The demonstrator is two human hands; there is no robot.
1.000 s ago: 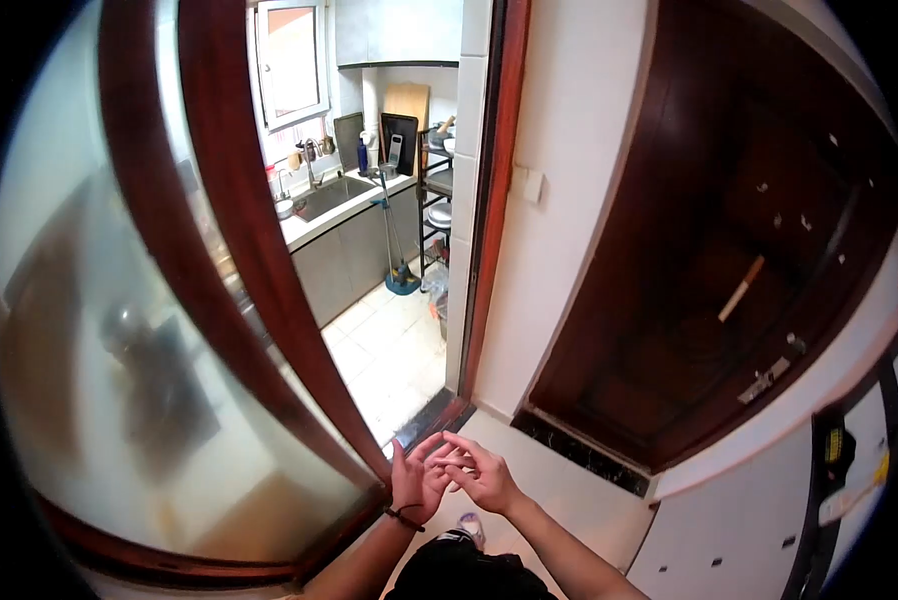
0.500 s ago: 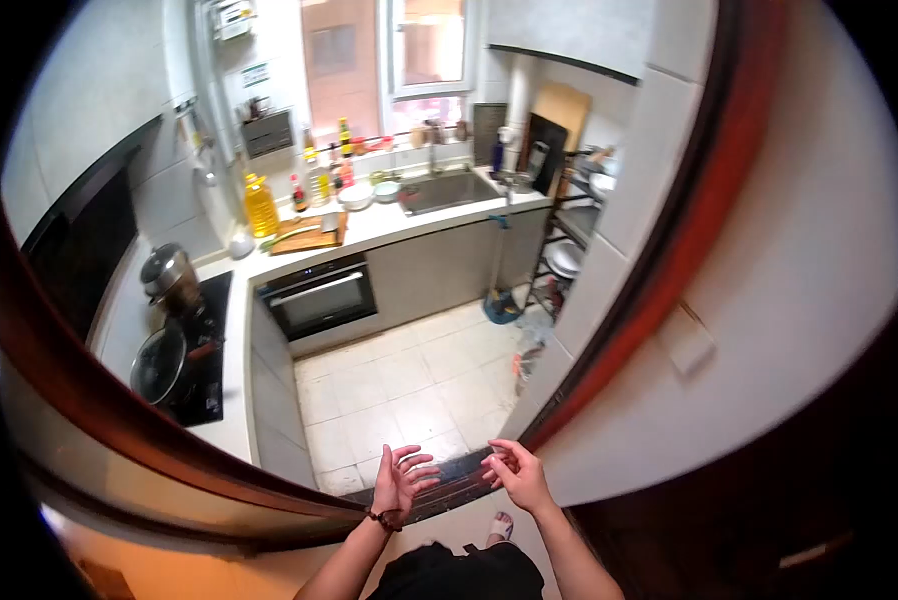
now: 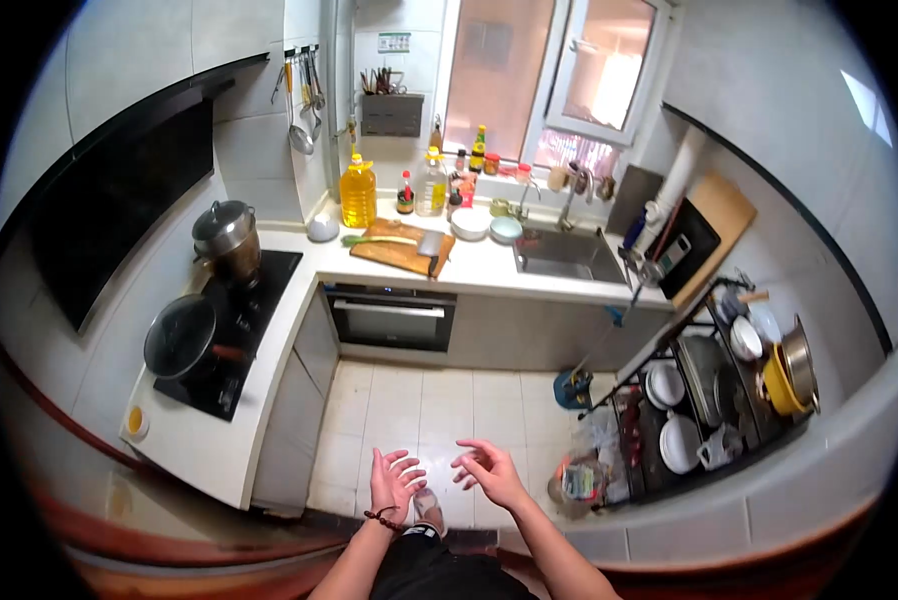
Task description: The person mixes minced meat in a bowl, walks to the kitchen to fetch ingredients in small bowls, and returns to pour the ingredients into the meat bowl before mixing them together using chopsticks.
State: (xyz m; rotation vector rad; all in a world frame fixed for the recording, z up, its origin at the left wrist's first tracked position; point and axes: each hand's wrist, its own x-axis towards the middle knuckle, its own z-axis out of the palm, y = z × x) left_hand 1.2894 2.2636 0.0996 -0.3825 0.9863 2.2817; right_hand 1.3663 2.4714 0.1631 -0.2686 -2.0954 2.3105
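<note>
Apparel observed: dark reddish-brown round-beaded bracelet [image 3: 384, 521] on the person's left wrist [image 3: 387, 506]; black fabric garment [image 3: 447, 574] with white marks near one edge; pale footwear [image 3: 425, 497], detail indistinct.

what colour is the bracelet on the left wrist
The bracelet is dark reddish-brown, seen best in the head view.

Bright daylight fills the window [image 3: 609, 80], glare marks the right cabinet [image 3: 799, 90], and fisheye distortion bends the edges.
</note>
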